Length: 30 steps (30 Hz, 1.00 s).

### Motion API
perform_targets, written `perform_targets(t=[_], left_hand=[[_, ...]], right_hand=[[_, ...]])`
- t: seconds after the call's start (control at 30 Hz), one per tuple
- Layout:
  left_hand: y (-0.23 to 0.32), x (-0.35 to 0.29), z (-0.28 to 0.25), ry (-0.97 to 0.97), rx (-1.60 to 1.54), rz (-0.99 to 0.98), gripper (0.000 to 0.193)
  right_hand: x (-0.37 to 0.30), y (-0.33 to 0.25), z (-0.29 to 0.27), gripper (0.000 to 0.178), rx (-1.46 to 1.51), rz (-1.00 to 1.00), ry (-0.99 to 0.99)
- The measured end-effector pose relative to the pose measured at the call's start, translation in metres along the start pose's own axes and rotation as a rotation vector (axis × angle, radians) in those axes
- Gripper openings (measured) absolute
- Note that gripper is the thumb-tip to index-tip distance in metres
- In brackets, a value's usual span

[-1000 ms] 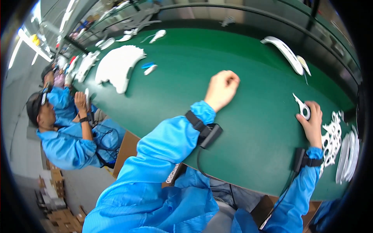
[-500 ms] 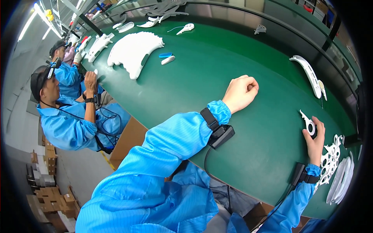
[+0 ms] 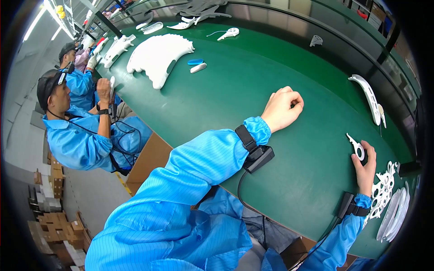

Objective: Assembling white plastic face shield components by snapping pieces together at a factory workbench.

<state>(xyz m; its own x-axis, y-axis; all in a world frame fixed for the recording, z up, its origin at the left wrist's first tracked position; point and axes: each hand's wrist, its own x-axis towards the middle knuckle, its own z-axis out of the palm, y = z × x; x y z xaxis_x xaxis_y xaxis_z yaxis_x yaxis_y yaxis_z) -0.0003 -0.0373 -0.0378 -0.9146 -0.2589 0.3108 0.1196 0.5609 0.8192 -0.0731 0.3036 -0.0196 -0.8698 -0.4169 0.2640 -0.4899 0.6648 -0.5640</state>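
My left hand [image 3: 282,109] is held over the middle of the green table, its fingers curled and thumb drawn in. Whatever may be inside that closed hand is hidden. At the right, my right hand [image 3: 365,167] grips a white plastic ring-shaped part [image 3: 358,149] with a pointed arm; something dark and round shows at its ring. Just beside my right wrist lies a cluster of similar white ringed parts [image 3: 382,192]. Farther off on the right rest a long curved white shell [image 3: 367,99] and a smaller off-white piece [image 3: 381,115] against it.
Curved translucent strips [image 3: 394,214] lie at the right table edge. A stack of white shells [image 3: 158,56], a blue oval piece [image 3: 195,62] and a white one [image 3: 198,68] are at far left. A co-worker [image 3: 77,117] sits on the left beside a cardboard box [image 3: 150,156].
The view has shifted slightly. My right hand still grips the white ringed part, and my left hand stays curled in nearly the same place. The co-worker's raised hand has moved a little.
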Motion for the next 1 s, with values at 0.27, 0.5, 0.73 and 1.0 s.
perform_targets(t=[0.27,0.5,0.73,1.0], left_hand=[[-0.001,0.000,0.001,0.010,0.018,-0.007,0.011],[0.001,-0.001,-0.001,-0.007,0.010,-0.014,0.011],[0.002,-0.001,-0.003,0.020,-0.025,-0.069,0.012],[0.004,0.001,-0.006,0.013,-0.015,-0.068,0.012]], right_hand=[[-0.001,-0.005,-0.001,0.041,0.047,0.015,-0.019],[-0.001,-0.013,-0.003,0.042,0.031,-0.009,-0.073],[-0.001,-0.012,-0.001,0.041,0.056,0.008,-0.071],[-0.001,-0.026,-0.004,0.045,0.008,-0.016,-0.093]])
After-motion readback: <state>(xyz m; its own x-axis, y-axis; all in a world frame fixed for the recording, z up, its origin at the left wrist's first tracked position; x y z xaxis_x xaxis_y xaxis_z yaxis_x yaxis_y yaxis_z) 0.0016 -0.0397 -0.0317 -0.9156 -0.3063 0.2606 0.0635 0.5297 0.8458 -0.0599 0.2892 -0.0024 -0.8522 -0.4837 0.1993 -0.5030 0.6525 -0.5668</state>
